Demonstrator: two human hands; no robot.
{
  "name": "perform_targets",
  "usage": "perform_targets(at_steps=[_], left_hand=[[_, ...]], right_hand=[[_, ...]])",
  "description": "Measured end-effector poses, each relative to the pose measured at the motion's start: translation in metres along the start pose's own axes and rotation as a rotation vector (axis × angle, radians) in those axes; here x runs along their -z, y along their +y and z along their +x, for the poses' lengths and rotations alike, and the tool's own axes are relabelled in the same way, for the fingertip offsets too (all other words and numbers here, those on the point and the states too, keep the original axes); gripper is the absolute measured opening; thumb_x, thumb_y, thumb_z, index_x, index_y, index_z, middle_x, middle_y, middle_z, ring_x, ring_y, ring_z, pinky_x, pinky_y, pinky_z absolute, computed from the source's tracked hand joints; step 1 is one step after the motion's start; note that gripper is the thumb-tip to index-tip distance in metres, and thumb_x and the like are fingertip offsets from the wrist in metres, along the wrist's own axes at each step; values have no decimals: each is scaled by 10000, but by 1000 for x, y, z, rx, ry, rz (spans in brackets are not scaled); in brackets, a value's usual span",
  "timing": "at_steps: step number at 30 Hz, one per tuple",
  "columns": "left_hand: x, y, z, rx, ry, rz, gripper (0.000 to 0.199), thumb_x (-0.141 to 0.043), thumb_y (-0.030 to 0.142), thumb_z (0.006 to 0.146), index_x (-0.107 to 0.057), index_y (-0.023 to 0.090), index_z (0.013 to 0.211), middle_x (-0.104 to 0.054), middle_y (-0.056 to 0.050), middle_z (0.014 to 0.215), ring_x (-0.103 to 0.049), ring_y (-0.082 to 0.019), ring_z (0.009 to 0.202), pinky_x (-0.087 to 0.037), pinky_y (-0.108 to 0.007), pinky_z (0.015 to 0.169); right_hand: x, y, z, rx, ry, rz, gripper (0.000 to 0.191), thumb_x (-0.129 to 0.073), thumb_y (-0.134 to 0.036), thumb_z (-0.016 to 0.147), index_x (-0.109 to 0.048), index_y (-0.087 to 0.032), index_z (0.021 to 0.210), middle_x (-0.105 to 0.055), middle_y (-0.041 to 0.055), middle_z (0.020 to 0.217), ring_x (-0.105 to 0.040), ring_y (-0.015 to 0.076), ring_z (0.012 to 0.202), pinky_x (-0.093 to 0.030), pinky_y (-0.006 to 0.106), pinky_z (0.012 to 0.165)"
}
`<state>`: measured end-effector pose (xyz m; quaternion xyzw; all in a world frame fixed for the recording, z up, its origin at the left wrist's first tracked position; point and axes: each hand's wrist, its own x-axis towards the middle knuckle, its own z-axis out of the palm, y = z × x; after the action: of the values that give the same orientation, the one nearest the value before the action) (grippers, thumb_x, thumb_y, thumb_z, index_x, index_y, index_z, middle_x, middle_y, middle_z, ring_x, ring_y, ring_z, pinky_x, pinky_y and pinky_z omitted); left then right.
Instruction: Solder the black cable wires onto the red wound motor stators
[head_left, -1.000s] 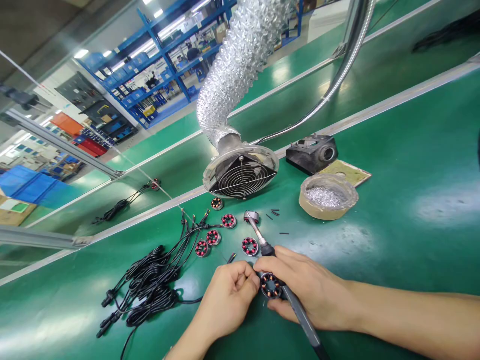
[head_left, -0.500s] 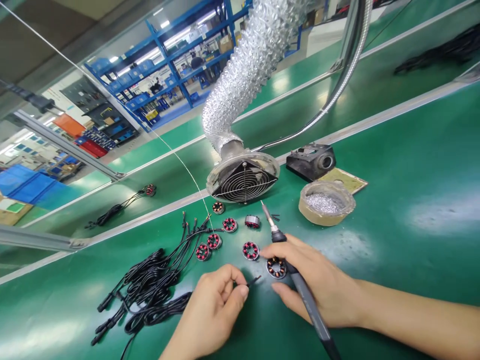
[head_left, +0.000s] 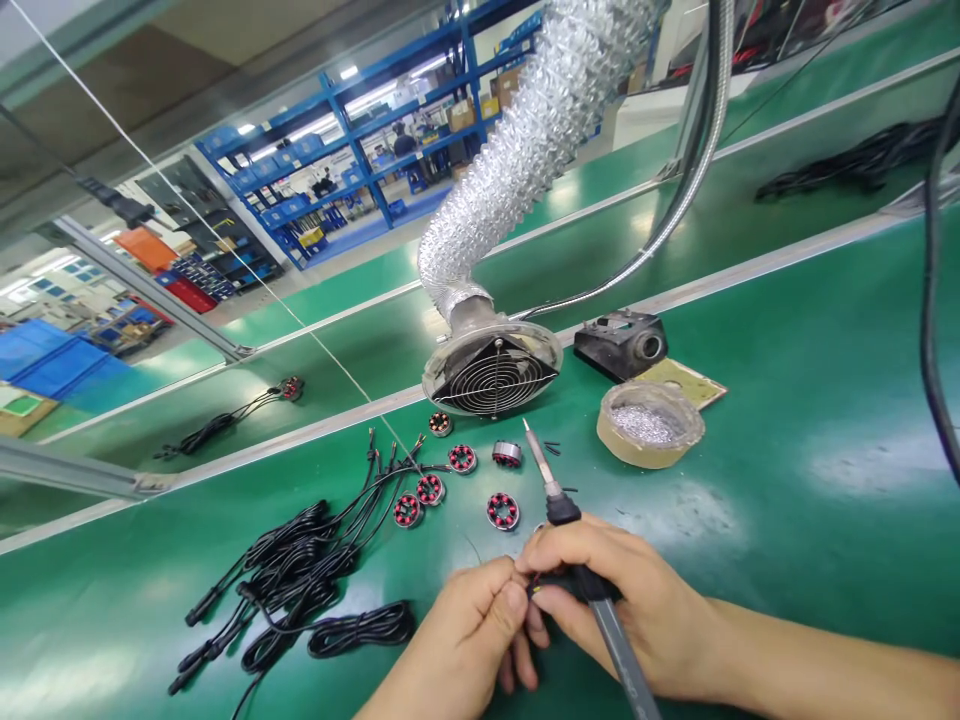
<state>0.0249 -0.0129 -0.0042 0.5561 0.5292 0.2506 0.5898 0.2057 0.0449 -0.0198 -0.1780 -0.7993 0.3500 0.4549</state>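
Note:
My right hand (head_left: 637, 590) is closed round the handle of a soldering iron (head_left: 559, 500), its metal tip pointing up and away. My left hand (head_left: 480, 620) is closed at the fingertips, touching those of my right hand. Pinched where they meet is the end of a black cable (head_left: 553, 580), with bits of red and yellow wire showing; fingers hide most of it. Just beyond are a red-wound motor stator (head_left: 502, 511) and a stator on its side (head_left: 507, 455). Another stator is almost wholly hidden by my right hand.
Several red-wound stators (head_left: 430, 489) and a heap of black cables (head_left: 300, 560) lie to the left. Behind them stands a fume extractor hood (head_left: 495, 375) on a silver duct (head_left: 495, 190). A round tub (head_left: 649, 455) of metal bits and a black stand (head_left: 622, 345) are at right.
My hands have come together, the right moving left and down with the soldering iron. The cable end, earlier in my left fingertips alone, is now between both hands. The copper-wound stator has become hidden.

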Motion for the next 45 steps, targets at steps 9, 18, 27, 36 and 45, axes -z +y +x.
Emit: perform_targets(at_steps=[9, 18, 27, 36, 45], left_hand=[[-8, -5, 1, -105, 95, 52, 523, -371, 640, 944, -537, 185, 747, -575, 1, 626, -495, -134, 609, -370, -249, 633], [-12, -16, 3, -122, 250, -151, 463, -437, 640, 923, -499, 191, 826, -499, 42, 615, -430, -119, 585, -333, -248, 613], [-16, -21, 7, -106, 262, -123, 442, -413, 631, 935, -500, 203, 864, -448, 45, 696, -385, -130, 637, -313, -257, 625], [-13, -17, 8, -65, 297, -117, 443, -371, 622, 947, -465, 208, 824, -430, 27, 766, -398, -150, 724, -357, -266, 696], [-12, -15, 4, -69, 180, 179, 312, -326, 435, 1002, -482, 216, 844, -544, -9, 726, -492, -179, 695, -404, -290, 704]], right_hand=[[-4, -5, -1, -242, -16, 140, 268, -491, -91, 836, -438, -235, 1055, -604, -24, 773, -613, 102, 631, -531, 197, 576], [-5, -6, 0, -292, -37, 82, 337, -485, -86, 785, -425, -245, 1076, -588, -45, 759, -584, 100, 624, -528, 214, 601], [-15, -6, 0, -280, 66, 74, 301, -491, -107, 853, -403, -265, 1093, -631, -57, 750, -623, 80, 588, -538, 166, 572], [-16, -4, -5, -226, -6, -27, 333, -502, -68, 821, -450, -246, 1097, -610, -56, 704, -594, 88, 551, -503, 164, 537], [-6, 0, 9, 186, -34, -91, 244, -453, -54, 911, -515, -205, 1093, -594, -7, 738, -500, 128, 618, -447, 226, 591]])
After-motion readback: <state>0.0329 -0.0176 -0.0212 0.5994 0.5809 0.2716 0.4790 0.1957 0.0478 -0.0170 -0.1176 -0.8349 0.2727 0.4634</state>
